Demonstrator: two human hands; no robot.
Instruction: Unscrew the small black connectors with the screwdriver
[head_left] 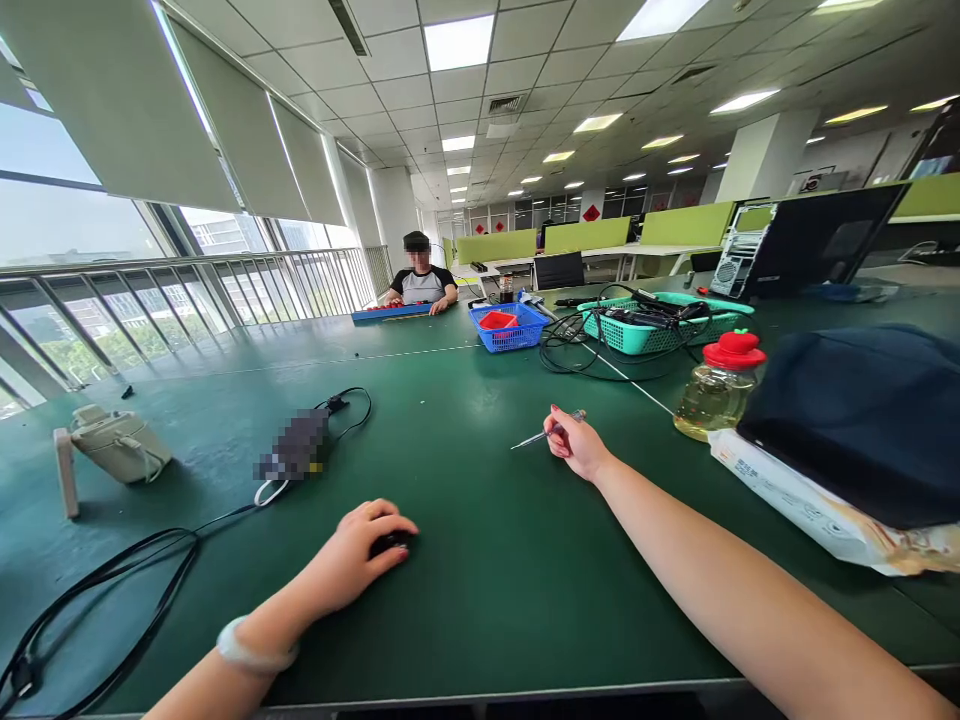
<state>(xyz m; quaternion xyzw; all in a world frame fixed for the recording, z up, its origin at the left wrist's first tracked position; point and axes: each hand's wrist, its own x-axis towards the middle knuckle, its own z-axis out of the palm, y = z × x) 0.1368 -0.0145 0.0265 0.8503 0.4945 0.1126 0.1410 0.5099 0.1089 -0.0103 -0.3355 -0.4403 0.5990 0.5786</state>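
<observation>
My left hand (360, 555) rests on the green table (480, 600) with its fingers curled over a small black object (391, 544), mostly hidden under the fingertips. Farther out, my right hand (576, 447) pinches a thin silvery tool (541, 433) like a pen or small screwdriver, its tip pointing left and lying low over the table. A pale bracelet sits on my left wrist.
A black cable (112, 590) runs left toward a blurred dark device (296, 447). A beige gadget (112, 445) lies far left. On the right are a red-capped bottle (718, 385), a dark bag (862, 420) on a white package, a teal basket (660, 325), and a blue basket (510, 328). A person sits at the far end.
</observation>
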